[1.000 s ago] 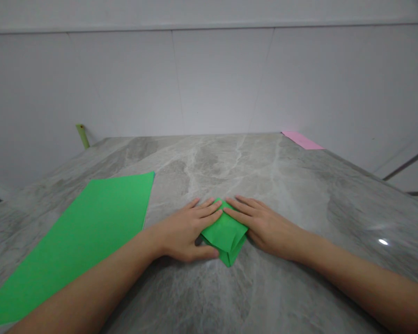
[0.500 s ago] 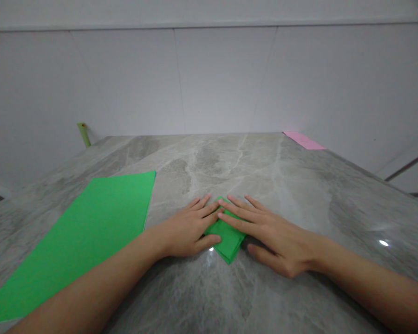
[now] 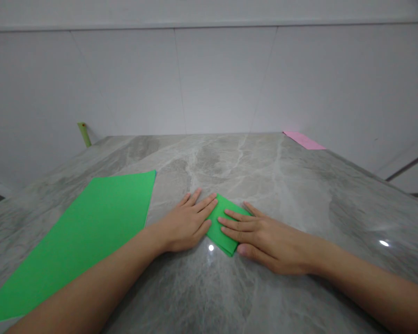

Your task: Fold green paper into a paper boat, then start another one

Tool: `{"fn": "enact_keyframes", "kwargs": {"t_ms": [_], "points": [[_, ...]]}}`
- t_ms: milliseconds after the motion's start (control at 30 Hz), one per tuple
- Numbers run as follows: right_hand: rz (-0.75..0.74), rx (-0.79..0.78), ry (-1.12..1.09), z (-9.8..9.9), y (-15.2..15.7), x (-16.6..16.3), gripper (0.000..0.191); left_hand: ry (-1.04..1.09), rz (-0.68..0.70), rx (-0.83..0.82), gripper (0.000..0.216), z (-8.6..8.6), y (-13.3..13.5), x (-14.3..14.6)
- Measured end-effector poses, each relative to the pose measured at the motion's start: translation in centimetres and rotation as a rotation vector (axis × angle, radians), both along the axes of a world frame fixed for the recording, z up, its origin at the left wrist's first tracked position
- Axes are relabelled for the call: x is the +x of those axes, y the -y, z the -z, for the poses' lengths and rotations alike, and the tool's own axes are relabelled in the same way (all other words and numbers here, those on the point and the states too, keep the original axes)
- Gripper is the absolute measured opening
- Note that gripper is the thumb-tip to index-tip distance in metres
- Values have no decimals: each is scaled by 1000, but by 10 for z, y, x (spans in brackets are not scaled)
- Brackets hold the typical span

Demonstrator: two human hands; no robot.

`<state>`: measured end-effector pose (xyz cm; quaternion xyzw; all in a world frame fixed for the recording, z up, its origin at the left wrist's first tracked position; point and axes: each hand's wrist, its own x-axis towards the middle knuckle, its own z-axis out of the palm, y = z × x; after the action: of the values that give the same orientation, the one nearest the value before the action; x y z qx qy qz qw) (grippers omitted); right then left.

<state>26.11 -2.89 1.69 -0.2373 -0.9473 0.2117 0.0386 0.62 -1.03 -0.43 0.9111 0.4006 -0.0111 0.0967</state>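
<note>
Moved apart, left hand and right hand lie outstretched, partly hiding the folded green paper.

Bare hands, slim fingers with rounded tips, narrow wrists, forearms uncovered as far as they show

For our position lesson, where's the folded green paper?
In the head view, the folded green paper lies just right of centre on the table, partly under the right hand, the left hand at its left edge.

Green paper (folded), flat, aslant
</note>
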Motion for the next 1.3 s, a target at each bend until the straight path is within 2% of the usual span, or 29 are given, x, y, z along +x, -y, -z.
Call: {"fn": "enact_keyframes", "kwargs": {"t_ms": [233, 333, 533, 700, 933, 1033, 1167, 1300], "points": [[150, 178, 30, 3, -4, 2, 39, 25, -11, 51, 50, -5, -2, -1], [231, 255, 48, 9, -8, 6, 36, 110, 47, 76, 40, -7, -1, -1], [300, 376, 82, 18, -12, 9, 35, 254, 150, 14, 24, -8, 0, -3], [384, 420, 65, 23, -15, 9, 36, 311, 166, 54, 29, -8, -1, -3], [462, 429, -80, 19, -18, 10, 30, 329, 194, 86, 54, -10, 1, -2], [443, 404, -89, 20, -19, 11, 40, 325, 201, 119, 47, -10, 1, -3], [428, 435, -77, 28, -22, 15, 54, 385, 280, 190, 31, -6, -3, -3], [426, 425, -113, 31, -23, 17, 48, 420, 286, 307, 29, -1, -7, -4]]}}
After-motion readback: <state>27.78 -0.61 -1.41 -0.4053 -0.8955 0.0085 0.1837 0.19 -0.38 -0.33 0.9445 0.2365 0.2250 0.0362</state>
